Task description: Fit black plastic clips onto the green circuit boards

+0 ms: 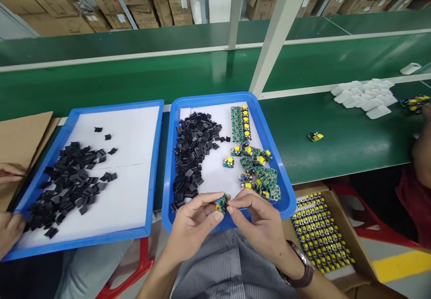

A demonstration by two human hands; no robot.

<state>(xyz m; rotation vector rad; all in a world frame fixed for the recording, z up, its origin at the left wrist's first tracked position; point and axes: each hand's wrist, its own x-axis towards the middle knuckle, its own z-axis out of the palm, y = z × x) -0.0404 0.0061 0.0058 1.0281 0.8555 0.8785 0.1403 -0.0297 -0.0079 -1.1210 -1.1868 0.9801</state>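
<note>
Between both hands, over the near edge of the blue tray (290, 200), is a small green circuit board (222, 203) with a yellow part. My left hand (197, 225) pinches its left side between thumb and fingers. At its right edge, the thumb and index finger of my right hand (257, 220) are closed on it; whether they also hold a smaller piece cannot be seen. In that tray, a heap of black folded pieces (193, 146) lies left, loose circuit boards (267, 175) lie right, and a neat block of boards (237, 124) stands at the back.
A second blue tray (155, 164) at left holds more black pieces (72, 173), with a co-worker's hands (10, 227) beside it. At right are a lone board (315, 136), white housings (365, 94), another person's arm (422, 151) and a carton of boards (363, 249). A post (279, 25) rises behind.
</note>
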